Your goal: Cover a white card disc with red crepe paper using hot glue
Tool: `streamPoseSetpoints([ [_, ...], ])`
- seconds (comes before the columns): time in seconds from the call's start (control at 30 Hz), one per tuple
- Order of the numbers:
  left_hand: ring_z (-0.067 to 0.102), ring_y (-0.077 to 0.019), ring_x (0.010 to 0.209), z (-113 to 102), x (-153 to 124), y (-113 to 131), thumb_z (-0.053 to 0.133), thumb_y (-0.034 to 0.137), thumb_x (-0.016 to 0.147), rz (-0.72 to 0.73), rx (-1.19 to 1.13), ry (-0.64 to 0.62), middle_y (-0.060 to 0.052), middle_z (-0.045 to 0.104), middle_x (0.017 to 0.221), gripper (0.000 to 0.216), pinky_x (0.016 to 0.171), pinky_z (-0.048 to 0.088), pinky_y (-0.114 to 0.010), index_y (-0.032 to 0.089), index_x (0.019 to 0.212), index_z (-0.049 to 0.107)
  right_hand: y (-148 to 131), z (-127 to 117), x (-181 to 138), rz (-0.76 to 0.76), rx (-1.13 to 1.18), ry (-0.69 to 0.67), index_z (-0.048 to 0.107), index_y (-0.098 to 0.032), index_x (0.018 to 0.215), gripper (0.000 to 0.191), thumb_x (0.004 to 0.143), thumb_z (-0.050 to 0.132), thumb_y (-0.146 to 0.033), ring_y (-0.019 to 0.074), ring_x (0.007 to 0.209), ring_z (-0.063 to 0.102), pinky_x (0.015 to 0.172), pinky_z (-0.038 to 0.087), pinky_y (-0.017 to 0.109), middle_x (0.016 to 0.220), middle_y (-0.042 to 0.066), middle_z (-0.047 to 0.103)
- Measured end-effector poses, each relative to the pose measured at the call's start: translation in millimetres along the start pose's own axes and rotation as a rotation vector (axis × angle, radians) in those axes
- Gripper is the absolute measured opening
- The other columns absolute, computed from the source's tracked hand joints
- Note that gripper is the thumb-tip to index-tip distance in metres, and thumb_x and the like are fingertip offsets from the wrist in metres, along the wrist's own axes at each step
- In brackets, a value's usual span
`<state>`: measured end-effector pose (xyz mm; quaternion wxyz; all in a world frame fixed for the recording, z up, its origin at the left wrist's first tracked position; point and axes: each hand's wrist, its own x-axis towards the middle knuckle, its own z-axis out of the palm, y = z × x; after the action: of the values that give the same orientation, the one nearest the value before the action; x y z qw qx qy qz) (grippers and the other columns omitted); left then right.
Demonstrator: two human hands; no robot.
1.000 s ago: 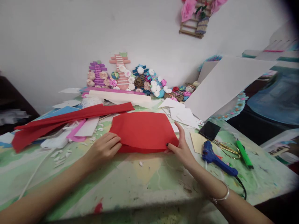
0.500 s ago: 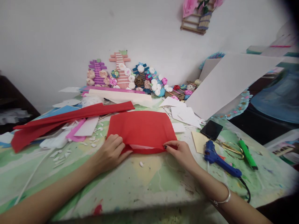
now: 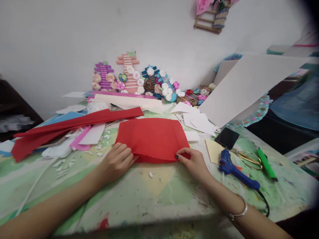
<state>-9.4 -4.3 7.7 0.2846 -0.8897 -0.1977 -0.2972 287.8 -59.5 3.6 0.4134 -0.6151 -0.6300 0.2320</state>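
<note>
A red sheet, paper or thin felt (image 3: 152, 137), lies on the table in front of me, its near edge folded over. My left hand (image 3: 117, 161) grips the near left corner, fingers curled over it with the thumb at the fold. At the near right corner, my right hand (image 3: 193, 161) pinches the sheet between thumb and index finger. What lies inside the fold is hidden. A small white scrap (image 3: 151, 175) sits just below the near edge.
On the right are a blue glue gun (image 3: 236, 171), gold-handled scissors (image 3: 249, 158), a green cutter (image 3: 267, 164) and a black square object (image 3: 226, 138). Red strips (image 3: 82, 122) and white scraps (image 3: 65, 168) lie left. Flower-decorated crafts (image 3: 129, 74) stand by the wall.
The near edge of the red sheet has closed down, covering the pale strip that showed inside. My left thumb has drawn back slightly; both hands stay at the corners.
</note>
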Motion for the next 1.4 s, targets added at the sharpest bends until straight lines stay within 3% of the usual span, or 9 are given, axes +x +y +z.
streamPoseSetpoints([
  [0.2, 0.043, -0.0181, 0.067, -4.9, 3.5, -0.3, 0.061, 0.012, 0.081, 0.016, 0.053, 0.02, -0.004, 0.047, 0.063, 0.022, 0.063, 0.04, -0.035, 0.014, 0.06, 0.055, 0.0, -0.6, -0.7, -0.007, -0.006, 0.013, 0.068, -0.021, 0.077, 0.008, 0.074, 0.06, -0.023, 0.0184, 0.078, 0.065, 0.075, 0.045, 0.03, 0.082, 0.002, 0.072],
  [0.3, 0.052, -0.0254, 0.087, -7.5, 7.7, -0.5, 0.057, 0.009, 0.082, 0.068, 0.006, 0.068, -0.014, 0.059, 0.087, 0.012, 0.072, 0.046, -0.042, 0.012, 0.071, 0.061, 0.2, -1.1, -0.8, -0.019, 0.004, 0.018, 0.067, -0.021, 0.078, 0.008, 0.074, 0.06, -0.023, 0.0181, 0.079, 0.064, 0.076, 0.044, 0.03, 0.082, 0.002, 0.072],
  [0.43, 0.051, -0.0334, 0.109, -7.5, 12.0, -0.8, 0.054, 0.007, 0.083, 0.113, -0.042, 0.031, -0.021, 0.058, 0.115, 0.016, 0.081, 0.047, -0.048, 0.011, 0.068, 0.059, 0.7, -1.7, -0.5, -0.02, 0.008, 0.016, 0.066, -0.021, 0.079, 0.008, 0.075, 0.059, -0.023, 0.0185, 0.08, 0.064, 0.076, 0.044, 0.031, 0.083, 0.002, 0.072],
  [0.6, 0.06, -0.0255, 0.09, -6.2, 13.2, -0.4, 0.046, 0.002, 0.086, 0.203, 0.007, 0.06, -0.017, 0.066, 0.094, 0.02, 0.073, 0.05, -0.042, 0.009, 0.077, 0.063, 0.3, -2.9, -1.0, -0.015, 0.014, 0.003, 0.065, -0.021, 0.082, 0.01, 0.074, 0.06, -0.023, 0.0193, 0.084, 0.064, 0.08, 0.044, 0.032, 0.087, 0.003, 0.072],
  [0.77, 0.063, -0.0217, 0.086, -6.7, 13.1, 2.5, 0.048, 0.003, 0.087, 0.222, -0.01, 0.134, -0.01, 0.068, 0.083, 0.02, 0.077, 0.052, -0.04, 0.012, 0.077, 0.062, 0.9, -3.3, -1.9, -0.014, 0.01, -0.001, 0.066, -0.022, 0.084, 0.011, 0.073, 0.062, -0.024, 0.0202, 0.086, 0.064, 0.082, 0.045, 0.034, 0.09, 0.003, 0.072],
  [1.13, 0.065, -0.0229, 0.086, 3.5, 2.3, 3.1, 0.064, 0.011, 0.081, 0.257, -0.036, 0.16, -0.008, 0.07, 0.086, 0.005, 0.078, 0.051, -0.041, 0.013, 0.077, 0.061, 4.6, -4.2, -1.4, 0.005, -0.002, 0.019, 0.066, -0.021, 0.083, 0.012, 0.072, 0.062, -0.024, 0.0202, 0.085, 0.064, 0.082, 0.045, 0.034, 0.089, 0.003, 0.071],
  [1.4, 0.065, -0.0237, 0.09, -2.9, 3.1, 3.7, 0.053, 0.003, 0.085, 0.262, -0.036, 0.171, -0.012, 0.071, 0.088, 0.014, 0.081, 0.049, -0.043, 0.012, 0.08, 0.063, 3.2, -6.2, -1.7, 0.013, 0.032, 0.005, 0.066, -0.021, 0.082, 0.011, 0.072, 0.062, -0.024, 0.0208, 0.085, 0.064, 0.082, 0.045, 0.035, 0.09, 0.004, 0.071],
])
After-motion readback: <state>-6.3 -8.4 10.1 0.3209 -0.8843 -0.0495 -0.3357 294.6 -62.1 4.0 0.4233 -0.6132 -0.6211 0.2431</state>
